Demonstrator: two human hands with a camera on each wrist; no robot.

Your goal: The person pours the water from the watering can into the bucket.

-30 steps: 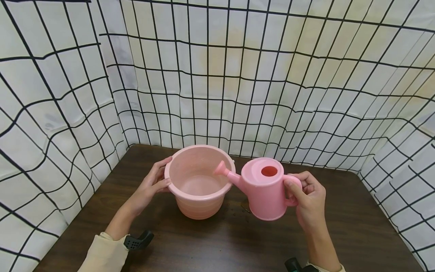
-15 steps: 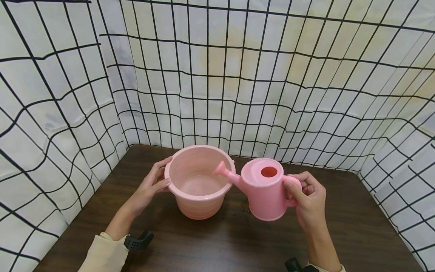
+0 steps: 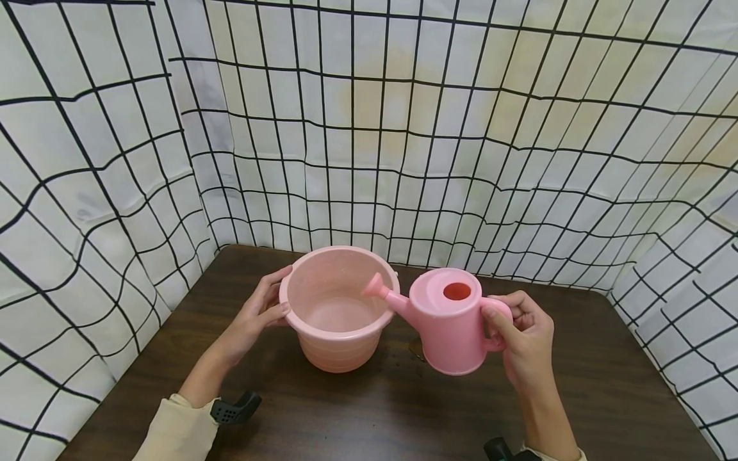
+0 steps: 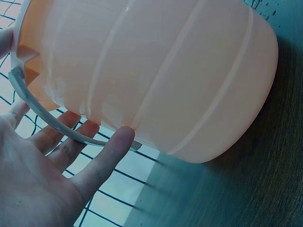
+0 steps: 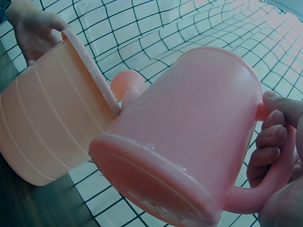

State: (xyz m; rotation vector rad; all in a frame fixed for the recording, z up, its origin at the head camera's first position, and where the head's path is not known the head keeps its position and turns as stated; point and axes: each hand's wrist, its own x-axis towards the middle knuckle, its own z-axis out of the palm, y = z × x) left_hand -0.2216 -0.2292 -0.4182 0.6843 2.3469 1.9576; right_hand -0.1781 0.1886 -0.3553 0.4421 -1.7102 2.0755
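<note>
A pink bucket [image 3: 337, 346] stands on the dark wooden table [image 3: 375, 416]. My left hand [image 3: 259, 314] rests against its left side, the thumb along the rim; in the left wrist view the left hand [image 4: 42, 175] shows straight fingers behind the bucket's [image 4: 165, 71] thin grey bail [image 4: 57, 125]. My right hand [image 3: 524, 346] grips the handle of a pink watering can [image 3: 446, 333], held just above the table and tilted left. Its spout [image 3: 380, 288] reaches over the bucket's right rim. In the right wrist view my fingers [image 5: 270, 142] curl round the handle of the can [image 5: 189, 137].
White sheets with a black grid close the table in at the back and on both sides. Small dark drops lie on the table [image 3: 412, 358] between bucket and can. Black camera mounts sit at my left wrist [image 3: 233, 408] and right wrist [image 3: 498, 448].
</note>
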